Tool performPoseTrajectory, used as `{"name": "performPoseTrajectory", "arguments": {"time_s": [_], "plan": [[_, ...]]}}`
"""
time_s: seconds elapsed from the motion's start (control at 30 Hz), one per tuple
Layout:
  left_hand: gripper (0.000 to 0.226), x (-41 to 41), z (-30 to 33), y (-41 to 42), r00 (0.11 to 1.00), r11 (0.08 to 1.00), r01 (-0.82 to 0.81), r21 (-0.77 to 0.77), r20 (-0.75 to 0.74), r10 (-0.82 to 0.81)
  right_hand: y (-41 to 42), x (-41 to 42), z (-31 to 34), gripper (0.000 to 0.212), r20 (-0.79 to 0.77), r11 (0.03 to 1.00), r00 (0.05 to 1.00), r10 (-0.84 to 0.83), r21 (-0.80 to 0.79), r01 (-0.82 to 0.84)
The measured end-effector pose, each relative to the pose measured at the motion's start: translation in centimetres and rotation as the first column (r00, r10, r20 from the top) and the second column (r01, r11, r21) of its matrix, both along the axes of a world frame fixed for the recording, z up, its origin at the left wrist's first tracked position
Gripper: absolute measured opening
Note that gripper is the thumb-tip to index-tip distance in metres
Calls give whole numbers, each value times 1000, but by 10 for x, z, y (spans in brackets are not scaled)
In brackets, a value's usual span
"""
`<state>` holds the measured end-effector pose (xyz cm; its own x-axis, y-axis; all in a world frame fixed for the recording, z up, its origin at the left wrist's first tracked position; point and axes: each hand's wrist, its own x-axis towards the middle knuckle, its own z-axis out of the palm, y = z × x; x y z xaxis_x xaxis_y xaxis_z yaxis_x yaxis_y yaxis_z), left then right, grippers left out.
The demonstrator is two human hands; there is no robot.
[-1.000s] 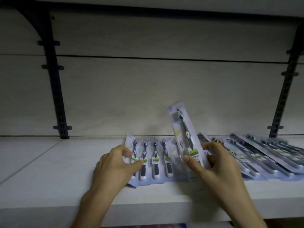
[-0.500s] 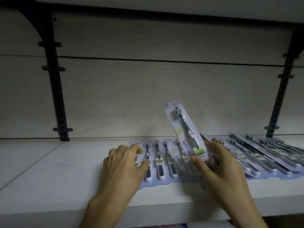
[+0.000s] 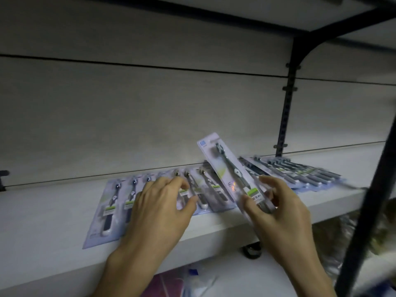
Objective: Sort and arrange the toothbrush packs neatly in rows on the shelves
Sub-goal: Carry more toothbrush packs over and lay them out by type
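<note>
A white shelf [image 3: 53,213] runs across the view, and everything here is placed against it. At its left part, a row of toothbrush packs [image 3: 111,209] lies flat on the shelf top, side by side and overlapping a little, heads toward the back wall and handles toward the front edge; the leftmost pack sits slightly askew, with its lower corner near the shelf's front lip. The left hand [image 3: 159,213] rests on this row, palm down, over the middle packs. Its fingers [image 3: 182,185] are bent at the knuckles and their tips press the packs' upper parts, while the thumb [image 3: 189,203] reaches out to the right and touches a pack lower down; nothing is pinched or lifted, so the packs lie under the fingers rather than between them. Just to the right, above the shelf's front half, the right hand [image 3: 278,213] holds a single raised pack [image 3: 227,170]. It is tilted, the top leaning left and back and standing clear of the shelf. Its lower end sits between the thumb [image 3: 249,203] on the left face and the curled fingers [image 3: 272,185] behind and to the right, which grip it. Farther right on the shelf, a second group of packs [image 3: 300,172] lies fanned at an angle, blurred, near a black upright [image 3: 286,116] at the back wall.
</note>
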<state>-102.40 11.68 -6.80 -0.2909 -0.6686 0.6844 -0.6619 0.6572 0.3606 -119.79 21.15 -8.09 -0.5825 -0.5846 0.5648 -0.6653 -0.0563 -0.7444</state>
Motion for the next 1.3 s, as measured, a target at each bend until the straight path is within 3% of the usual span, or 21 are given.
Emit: {"name": "performPoseTrajectory", "arguments": {"time_s": [0.3, 0.7, 1.3], "plan": [[21, -79, 3, 12, 1000, 1000, 14, -15, 27, -13, 14, -88, -1, 31, -85, 994, 990, -110, -27, 108], [26, -202, 1, 26, 994, 996, -85, 23, 76, 83, -17, -246, -2, 39, -227, 964, 953, -200, 129, 233], [27, -225, -3, 21, 962, 967, -253, 11, 111, 251, -75, -272, -7, 34, -389, 873, 908, -155, 376, 310]]}}
